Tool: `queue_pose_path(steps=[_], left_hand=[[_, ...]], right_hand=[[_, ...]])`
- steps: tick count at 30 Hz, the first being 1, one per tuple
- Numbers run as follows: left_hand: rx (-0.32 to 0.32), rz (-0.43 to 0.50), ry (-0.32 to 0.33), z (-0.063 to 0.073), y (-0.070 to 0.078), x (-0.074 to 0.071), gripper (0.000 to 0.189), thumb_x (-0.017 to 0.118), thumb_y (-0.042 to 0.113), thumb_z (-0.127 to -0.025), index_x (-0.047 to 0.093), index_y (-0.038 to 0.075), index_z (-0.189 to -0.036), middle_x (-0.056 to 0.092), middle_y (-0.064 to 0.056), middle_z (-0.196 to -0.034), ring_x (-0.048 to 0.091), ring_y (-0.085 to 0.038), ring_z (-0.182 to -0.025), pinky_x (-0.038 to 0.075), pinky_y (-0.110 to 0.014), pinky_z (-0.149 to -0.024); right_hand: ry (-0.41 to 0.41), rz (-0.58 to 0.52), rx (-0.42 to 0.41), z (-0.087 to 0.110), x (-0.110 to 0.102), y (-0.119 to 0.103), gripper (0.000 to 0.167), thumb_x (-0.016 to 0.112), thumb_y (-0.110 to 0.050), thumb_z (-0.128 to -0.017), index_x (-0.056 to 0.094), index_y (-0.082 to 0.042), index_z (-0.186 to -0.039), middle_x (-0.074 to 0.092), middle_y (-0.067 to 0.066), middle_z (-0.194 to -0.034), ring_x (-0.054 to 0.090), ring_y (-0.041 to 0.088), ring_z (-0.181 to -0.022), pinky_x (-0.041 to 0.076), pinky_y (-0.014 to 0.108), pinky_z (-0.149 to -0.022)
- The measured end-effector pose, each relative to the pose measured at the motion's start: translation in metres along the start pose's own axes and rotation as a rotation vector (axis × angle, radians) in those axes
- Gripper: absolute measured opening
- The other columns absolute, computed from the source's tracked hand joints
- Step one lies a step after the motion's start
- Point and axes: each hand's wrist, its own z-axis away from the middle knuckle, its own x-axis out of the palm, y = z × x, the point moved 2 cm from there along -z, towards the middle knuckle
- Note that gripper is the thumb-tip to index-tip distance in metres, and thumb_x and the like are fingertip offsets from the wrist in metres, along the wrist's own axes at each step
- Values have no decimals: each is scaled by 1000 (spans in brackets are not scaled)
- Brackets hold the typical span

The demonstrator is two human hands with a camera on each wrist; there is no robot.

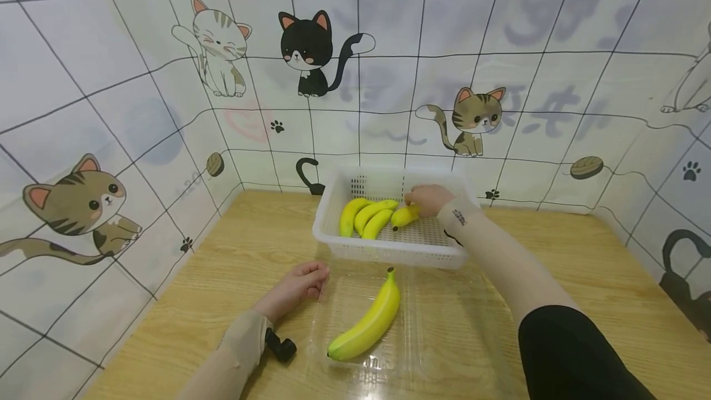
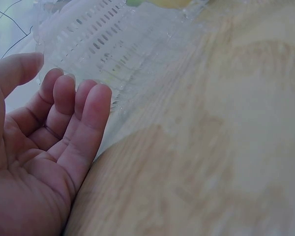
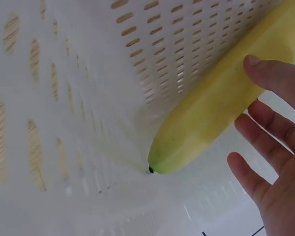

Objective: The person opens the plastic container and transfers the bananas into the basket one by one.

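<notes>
My right hand (image 1: 430,199) reaches into the white plastic basket (image 1: 394,256) and grips a yellow banana (image 1: 405,216). In the right wrist view the thumb lies on the banana (image 3: 206,115), with fingertips at its other side and its greenish tip free. Several more bananas (image 1: 363,215) lie together in the basket's left part. Beside the left edge of a clear plastic tray (image 1: 444,326), my left hand (image 1: 300,286) rests with fingers loosely curled and nothing in its palm. One large banana (image 1: 369,320) lies slantwise in the tray's left half, stem end away from me.
The wooden table (image 1: 266,227) stretches out on both sides of the basket and tray. A white grid-patterned covering with cartoon cats (image 1: 308,54) closes off the back and both sides, with the basket close to the back one.
</notes>
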Motion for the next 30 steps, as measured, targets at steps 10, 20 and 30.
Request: queue_pose_path(steps=[10, 20, 30], left_hand=[[11, 2, 1, -1, 0, 0, 39, 52, 29, -101, 48, -10, -96, 53, -7, -81, 54, -18, -71, 50, -30, -66], [7, 12, -3, -2, -1, 1, 42, 54, 30, -100, 48, -11, -96, 52, -8, -81, 54, -19, -72, 49, -30, -66], [-7, -4, 6, 0, -1, 0, 29, 53, 30, -101, 53, 4, -89, 54, -5, -79, 54, -18, -71, 49, -30, -66]], right_hand=[[70, 90, 40, 0, -8, -2, 37, 77, -19, -83, 65, -14, -118, 64, 6, -105, 62, 24, -92, 51, 44, -82], [98, 113, 37, 2, -7, 1, 44, 80, -27, -80, 64, -12, -118, 65, 7, -102, 62, 23, -88, 52, 41, -76], [93, -36, 105, 6, -11, 1, 58, 77, -26, -84, 54, -14, -136, 57, 13, -132, 55, 32, -118, 42, 51, -98]])
